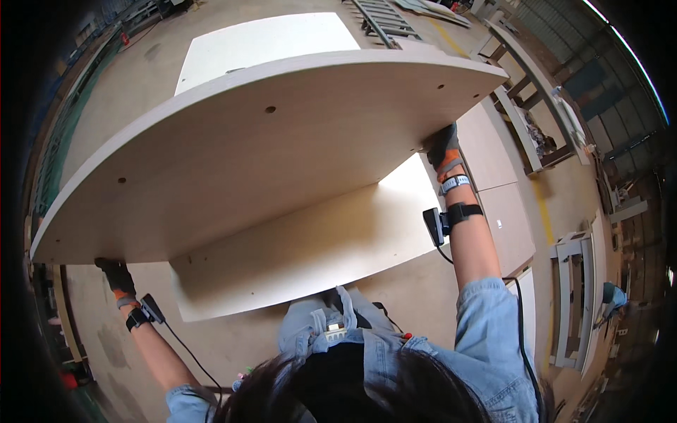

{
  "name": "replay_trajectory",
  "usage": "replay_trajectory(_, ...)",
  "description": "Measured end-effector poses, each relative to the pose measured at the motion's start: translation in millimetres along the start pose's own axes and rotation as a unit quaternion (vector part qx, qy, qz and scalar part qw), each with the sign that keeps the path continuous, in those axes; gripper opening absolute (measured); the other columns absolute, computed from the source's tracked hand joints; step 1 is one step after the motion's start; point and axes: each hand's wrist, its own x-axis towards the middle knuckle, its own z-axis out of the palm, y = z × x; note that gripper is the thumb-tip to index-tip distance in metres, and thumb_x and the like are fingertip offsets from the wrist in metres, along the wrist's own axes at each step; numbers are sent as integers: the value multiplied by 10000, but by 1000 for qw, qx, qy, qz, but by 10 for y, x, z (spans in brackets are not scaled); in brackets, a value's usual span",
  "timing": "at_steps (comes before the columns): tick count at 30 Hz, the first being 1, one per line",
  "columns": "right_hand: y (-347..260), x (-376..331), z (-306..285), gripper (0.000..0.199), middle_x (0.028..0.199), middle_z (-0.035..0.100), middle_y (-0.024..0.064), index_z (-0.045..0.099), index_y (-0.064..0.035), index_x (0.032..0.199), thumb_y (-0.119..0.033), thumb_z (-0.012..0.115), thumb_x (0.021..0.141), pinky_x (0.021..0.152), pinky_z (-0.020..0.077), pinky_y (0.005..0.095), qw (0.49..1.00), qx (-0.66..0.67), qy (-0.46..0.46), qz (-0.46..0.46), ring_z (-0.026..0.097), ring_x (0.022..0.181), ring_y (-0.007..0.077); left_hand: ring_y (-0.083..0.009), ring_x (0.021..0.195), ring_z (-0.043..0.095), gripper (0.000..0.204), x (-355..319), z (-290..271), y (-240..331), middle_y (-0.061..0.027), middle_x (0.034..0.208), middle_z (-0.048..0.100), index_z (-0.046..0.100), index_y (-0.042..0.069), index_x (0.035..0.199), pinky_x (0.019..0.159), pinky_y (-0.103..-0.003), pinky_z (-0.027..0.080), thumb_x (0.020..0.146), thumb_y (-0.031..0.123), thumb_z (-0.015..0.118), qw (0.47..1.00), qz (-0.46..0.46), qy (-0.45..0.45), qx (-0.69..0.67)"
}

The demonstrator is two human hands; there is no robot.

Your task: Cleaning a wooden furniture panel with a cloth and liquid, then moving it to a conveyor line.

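Note:
A wide pale wooden panel (233,169) with several small drilled holes fills the upper middle of the head view, raised and tilted, its underside facing me. My left hand (116,277), in a black and orange glove, grips its near left edge. At the panel's right edge, my right hand (444,148) in a matching glove is closed on it. Both hands' fingertips are partly hidden by the panel. Below it, close to my legs, is a white board (296,271) with small holes. Whether the two are joined I cannot tell.
Beyond the raised panel a white board (275,39) shows. To the right, flat pale boards (501,218) lie near a grey frame (575,296). A long workbench (539,92) stands at the far right, and a metal rack (384,21) lies at the back.

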Motion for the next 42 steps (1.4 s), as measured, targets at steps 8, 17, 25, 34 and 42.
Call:
replay_trajectory(8, -182, -123, -263, 432, 860, 684, 129, 622, 61, 961, -325, 429, 951, 636, 515, 342, 935, -328, 110, -73, 657, 768, 224, -220, 1264, 373, 675, -327, 617, 1558, -78, 1409, 387, 343, 47, 1402, 1087, -346, 256, 958, 555, 314, 942, -187, 10, -277)
replay_trajectory(17, 475, -214, -1457, 567, 1085, 642, 200, 581, 87, 1101, -403, 345, 939, 806, 461, 396, 848, -479, 160, 158, 607, 974, 332, -230, 1045, 546, 737, -572, 824, 1838, -114, 1165, 594, 535, -52, 1219, 950, -342, 414, 906, 605, 414, 954, -260, -119, -85)
replay_trajectory(25, 940, -644, -1806, 579, 1220, 582, 160, 536, 35, 1211, -439, 383, 915, 905, 422, 372, 830, -346, 272, 342, 555, 1097, 311, -243, 969, 560, 872, -578, 892, 1395, -114, 1106, 625, 564, -51, 1191, 867, -354, 440, 826, 726, 411, 854, -377, -140, 330)
replay_trajectory(34, 1105, -675, -2070, 626, 1217, 571, 216, 540, 35, 1209, -480, 413, 877, 954, 414, 399, 761, -462, 330, 315, 531, 1138, 375, -237, 1071, 541, 765, -839, 1217, 1316, -116, 1187, 596, 504, -43, 1267, 953, -319, 400, 910, 619, 363, 888, -393, -156, 179)
replay_trajectory(42, 1004, -619, -1461, 666, 1287, 510, 234, 508, 6, 1253, -535, 372, 890, 992, 391, 408, 694, -606, 163, 354, 487, 1191, 385, -263, 1040, 570, 805, -1061, 718, 515, -150, 1153, 619, 571, -71, 1168, 933, -334, 419, 895, 651, 341, 897, -415, -15, 151)
